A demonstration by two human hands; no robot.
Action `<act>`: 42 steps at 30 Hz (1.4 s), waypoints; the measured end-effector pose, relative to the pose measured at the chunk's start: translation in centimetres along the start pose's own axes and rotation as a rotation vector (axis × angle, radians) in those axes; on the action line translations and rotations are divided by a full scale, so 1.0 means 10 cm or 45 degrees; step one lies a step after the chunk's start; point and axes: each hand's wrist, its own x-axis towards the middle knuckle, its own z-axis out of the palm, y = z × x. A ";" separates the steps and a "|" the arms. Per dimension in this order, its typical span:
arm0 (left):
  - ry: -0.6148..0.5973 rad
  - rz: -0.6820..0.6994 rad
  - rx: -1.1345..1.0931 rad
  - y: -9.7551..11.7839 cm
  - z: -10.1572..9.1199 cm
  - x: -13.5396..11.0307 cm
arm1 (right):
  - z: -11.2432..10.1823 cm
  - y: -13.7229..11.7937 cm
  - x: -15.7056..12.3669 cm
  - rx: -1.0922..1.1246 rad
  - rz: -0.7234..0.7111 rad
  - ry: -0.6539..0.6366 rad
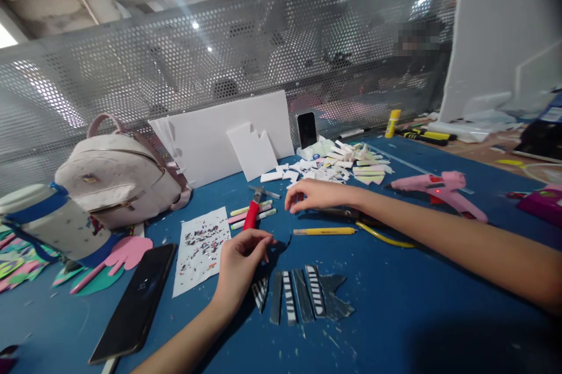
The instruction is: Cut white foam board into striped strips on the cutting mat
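Note:
My left hand [242,260] hovers over the blue table [395,304] with thumb and forefinger pinched together; what they hold is too small to make out. Just below it lie several dark strips with white stripes [302,298]. My right hand [312,195] reaches in from the right, palm down, fingers stretched and slightly curved, tips near the pastel glue sticks [259,217] and a red-handled cutter [252,214]. A yellow pen-like tool [325,231] lies just in front of that hand.
A pink glue gun [439,188] lies at right, a yellow cable [383,237] under my forearm. A black phone [136,301], a paper sheet with confetti bits [201,248], a pale backpack [118,178] and a tumbler [52,222] sit left. White foam board [211,134], foam scraps [342,166] and a standing phone [306,128] are behind.

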 end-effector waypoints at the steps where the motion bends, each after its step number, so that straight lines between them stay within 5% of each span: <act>1: 0.001 -0.003 0.000 0.00 0.00 0.00 | 0.05 0.02 0.01 0.014 0.000 -0.024; 9: 0.017 0.000 0.005 0.03 -0.01 0.00 | 0.28 0.00 0.05 0.095 -0.020 -0.015; 19: 0.079 0.094 -0.013 -0.02 -0.01 -0.01 | -0.12 -0.45 -0.06 0.249 -0.094 0.323; 25: 0.055 0.234 0.189 0.08 -0.02 -0.03 | -0.12 -0.68 -0.13 0.458 -0.102 0.418; 31: -0.155 0.322 0.666 0.50 -0.59 0.24 | -0.16 -0.61 -0.13 0.515 -0.108 0.697; 33: -0.189 0.305 1.078 0.52 -0.86 0.30 | -0.21 -0.58 -0.13 0.484 -0.111 0.736; 36: -0.090 0.225 1.258 0.38 -1.16 0.28 | -0.26 -0.55 -0.14 0.464 -0.094 0.777; 42: -0.070 0.105 1.372 0.12 -1.18 0.10 | -0.02 -0.45 -0.03 0.626 -0.087 0.715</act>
